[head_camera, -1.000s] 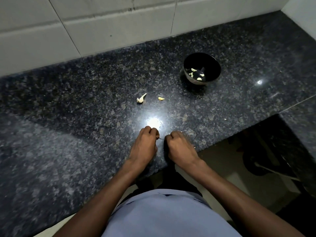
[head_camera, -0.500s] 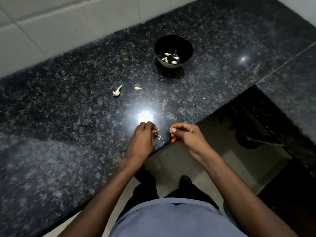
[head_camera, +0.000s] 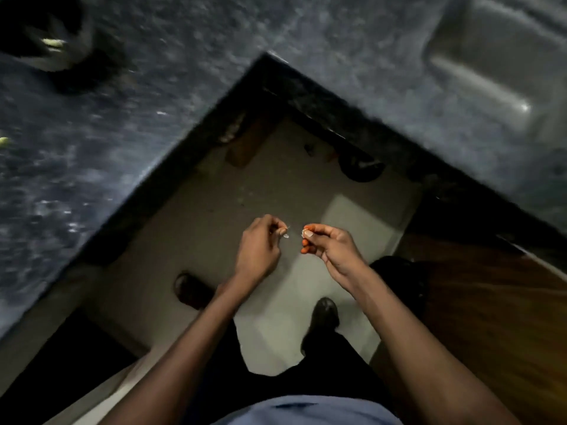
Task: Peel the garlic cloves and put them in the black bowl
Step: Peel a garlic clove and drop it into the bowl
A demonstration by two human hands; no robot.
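- Head view: the left hand (head_camera: 259, 250) is seen over the floor (head_camera: 270, 191), off the counter edge, with its fingers curled and a thin pale scrap of garlic skin (head_camera: 285, 235) pinched at the fingertips.
- The right hand (head_camera: 329, 248) is held just beside the left, at about the same height, with a small gap between the two; a pale garlic clove (head_camera: 306, 232) is pinched between its thumb and forefinger, and the remaining fingers are curled underneath.
- The clove and the scrap of skin are seen apart, not touching.
- The black bowl (head_camera: 46, 35) is found at the upper left corner, standing on the dark speckled countertop (head_camera: 184, 72), well apart from both hands; it is strongly blurred, and a pale yellowish peeled clove (head_camera: 53, 42) can be made out inside it.
- Another pale piece (head_camera: 3, 141) is cut by the left edge of the view, lying on the countertop; whether it is a clove or skin cannot be told.
- A steel sink basin (head_camera: 491, 65) is set into the counter at the upper right.
- The inner corner of the L-shaped counter is seen above the hands.
- A dark shoe (head_camera: 325, 311) is visible on the floor beneath the right forearm, and a blue shirt (head_camera: 306, 411) at the bottom edge.
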